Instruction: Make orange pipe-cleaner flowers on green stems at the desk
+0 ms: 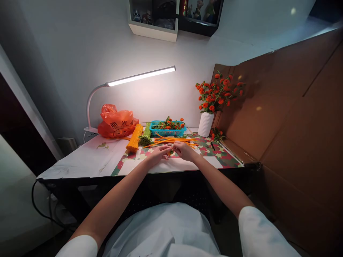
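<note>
A small orange and green piece [170, 150], too tiny to make out clearly, sits pinched between the fingertips of both hands at the middle of the table, just above the floral patterned mat [227, 157]. The left hand [158, 154] closes its fingers on it from one side and the right hand [183, 150] grasps it from the other, the two hands touching. Just behind them lie loose orange pipe-cleaner stems [171, 140] spread across the mat. Further back stand a bundle of orange stems [134, 138] and, beside it, a bundle of green stems [146, 136]. A blue plastic mesh basket [167, 131] holding small orange flowers is behind those. To the right is a white ribbed vase [205, 124] of orange flowers; to the left an orange plastic bag [115, 122] under a lit white desk lamp [139, 76]. A brown cardboard sheet [289, 117] stands along the right side
</note>
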`<state>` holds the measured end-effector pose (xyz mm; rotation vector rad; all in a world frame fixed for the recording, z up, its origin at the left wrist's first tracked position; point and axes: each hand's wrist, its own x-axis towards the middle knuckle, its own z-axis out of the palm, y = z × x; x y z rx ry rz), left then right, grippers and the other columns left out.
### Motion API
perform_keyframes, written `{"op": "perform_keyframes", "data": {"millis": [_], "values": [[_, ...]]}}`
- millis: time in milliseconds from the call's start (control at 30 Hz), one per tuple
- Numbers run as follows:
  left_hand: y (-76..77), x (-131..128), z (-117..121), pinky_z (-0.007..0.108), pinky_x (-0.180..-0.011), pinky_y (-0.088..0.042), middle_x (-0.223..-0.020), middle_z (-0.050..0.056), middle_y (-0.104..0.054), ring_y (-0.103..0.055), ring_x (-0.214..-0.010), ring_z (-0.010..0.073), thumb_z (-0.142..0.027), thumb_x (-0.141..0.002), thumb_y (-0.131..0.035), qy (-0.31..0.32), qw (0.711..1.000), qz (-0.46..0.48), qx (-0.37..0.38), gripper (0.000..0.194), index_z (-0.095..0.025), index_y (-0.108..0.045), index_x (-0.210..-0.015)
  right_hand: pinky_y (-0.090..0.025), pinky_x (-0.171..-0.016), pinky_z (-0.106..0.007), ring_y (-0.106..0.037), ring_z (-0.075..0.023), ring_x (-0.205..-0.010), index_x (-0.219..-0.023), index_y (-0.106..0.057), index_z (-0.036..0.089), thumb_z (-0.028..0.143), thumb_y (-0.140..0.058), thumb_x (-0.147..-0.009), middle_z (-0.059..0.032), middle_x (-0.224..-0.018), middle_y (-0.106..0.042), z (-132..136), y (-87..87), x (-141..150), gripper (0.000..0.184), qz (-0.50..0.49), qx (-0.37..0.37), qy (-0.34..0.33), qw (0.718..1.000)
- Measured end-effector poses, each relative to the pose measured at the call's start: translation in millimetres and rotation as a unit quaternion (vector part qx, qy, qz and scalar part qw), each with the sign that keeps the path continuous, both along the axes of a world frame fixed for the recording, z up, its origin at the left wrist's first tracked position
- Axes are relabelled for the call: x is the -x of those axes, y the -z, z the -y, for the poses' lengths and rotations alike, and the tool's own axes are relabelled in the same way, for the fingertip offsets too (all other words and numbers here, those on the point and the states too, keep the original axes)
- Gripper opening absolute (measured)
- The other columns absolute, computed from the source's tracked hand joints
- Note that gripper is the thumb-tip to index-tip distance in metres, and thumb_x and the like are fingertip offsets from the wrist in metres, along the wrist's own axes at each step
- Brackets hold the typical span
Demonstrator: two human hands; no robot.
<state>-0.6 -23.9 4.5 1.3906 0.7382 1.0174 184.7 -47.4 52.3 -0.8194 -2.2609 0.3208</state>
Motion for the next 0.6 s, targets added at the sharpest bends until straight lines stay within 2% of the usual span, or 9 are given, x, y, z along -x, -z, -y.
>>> {"op": "perform_keyframes", "data": {"millis": [100,200,267,333,400,467,533,567,600], "values": [[1.0,0,2,0.026,-0.065,-0.054,-0.099,0.008,-0.066,-0.063,-0.074,0.0135,-0.042,-0.066,-0.077,-0.02,0.997,-0.008,-0.072,0.034,-0.018,-0.069,-0.089,-0.036,-0.06,-0.024,-0.046,-0.0115,-0.061,-0.064,-0.056,0.017,0.018,-0.053,-0.08,-0.0004,-0.065,-0.055,-5,2.4,2,0.017,-0.022,0.06,0.06,0.996],[0.3,-2,5,0.027,-0.066,-0.054,-0.099,0.009,-0.066,-0.063,-0.08,0.017,-0.039,-0.067,-0.076,-0.056,0.98,-0.049,-0.183,0.029,-0.017,-0.067,-0.084,-0.031,-0.051,-0.023,-0.039,-0.009,-0.05,-0.056,-0.052,0.017,0.02,-0.059,-0.077,0.0036,-0.051,-0.046,-13,4.7,4,0.023,-0.056,0.233,0.107,0.965],[-1.3,-3,8,0.028,-0.066,-0.055,-0.096,0.009,-0.064,-0.062,-0.087,0.0192,-0.036,-0.07,-0.073,-0.081,0.957,-0.085,-0.265,0.023,-0.018,-0.067,-0.082,-0.03,-0.047,-0.022,-0.035,-0.0075,-0.045,-0.054,-0.049,0.017,0.02,-0.061,-0.076,0.0053,-0.047,-0.04,-18,2.7,3,0.025,-0.085,0.385,0.094,0.914],[-3.1,-5,11,0.029,-0.068,-0.055,-0.095,0.009,-0.062,-0.061,-0.093,0.0208,-0.033,-0.073,-0.07,-0.097,0.932,-0.114,-0.331,0.015,-0.019,-0.066,-0.079,-0.029,-0.044,-0.019,-0.032,-0.0059,-0.043,-0.057,-0.048,0.017,0.016,-0.061,-0.076,0.0066,-0.048,-0.038,-21,-1.9,1,0.023,-0.117,0.524,0.056,0.842],[-4.0,-6,12,0.03,-0.072,-0.056,-0.095,0.008,-0.062,-0.06,-0.095,0.0204,-0.029,-0.076,-0.067,-0.11,0.91,-0.131,-0.378,0.008,-0.02,-0.066,-0.077,-0.027,-0.041,-0.015,-0.029,-0.0042,-0.041,-0.063,-0.048,0.017,0.013,-0.058,-0.078,0.0072,-0.049,-0.037,-23,-6.7,0,0.019,-0.146,0.618,0.02,0.772],[-3.2,-7,11,0.03,-0.074,-0.055,-0.093,0.007,-0.061,-0.06,-0.093,0.019,-0.026,-0.078,-0.064,-0.123,0.893,-0.136,-0.412,0.006,-0.02,-0.065,-0.076,-0.026,-0.04,-0.012,-0.028,-0.0026,-0.04,-0.066,-0.048,0.016,0.011,-0.055,-0.08,0.0069,-0.052,-0.039,-23,-9.4,-1,0.016,-0.16,0.666,0.0,0.728],[-0.5,-7,9,0.028,-0.072,-0.055,-0.093,0.007,-0.062,-0.06,-0.093,0.0184,-0.027,-0.079,-0.064,-0.128,0.887,-0.132,-0.424,0.008,-0.02,-0.064,-0.075,-0.028,-0.04,-0.011,-0.029,-0.0018,-0.04,-0.068,-0.049,0.015,0.01,-0.054,-0.08,0.006,-0.055,-0.042,-23,-8.9,-1,0.015,-0.165,0.672,0.004,0.722],[1.2,-7,8,0.027,-0.069,-0.055,-0.093,0.007,-0.063,-0.06,-0.093,0.0184,-0.029,-0.079,-0.065,-0.128,0.89,-0.127,-0.418,0.01,-0.019,-0.064,-0.076,-0.03,-0.04,-0.011,-0.03,-0.0017,-0.041,-0.069,-0.05,0.015,0.01,-0.055,-0.08,0.0054,-0.056,-0.044,-22,-7.6,-1,0.013,-0.165,0.656,0.013,0.736],[3.1,-6,6,0.026,-0.066,-0.055,-0.093,0.007,-0.063,-0.061,-0.091,0.0184,-0.031,-0.078,-0.066,-0.128,0.898,-0.123,-0.402,0.013,-0.018,-0.064,-0.078,-0.032,-0.041,-0.012,-0.032,-0.002,-0.041,-0.069,-0.051,0.015,0.011,-0.056,-0.08,0.0046,-0.057,-0.046,-21,-6.0,-2,0.012,-0.162,0.626,0.027,0.762]]}}
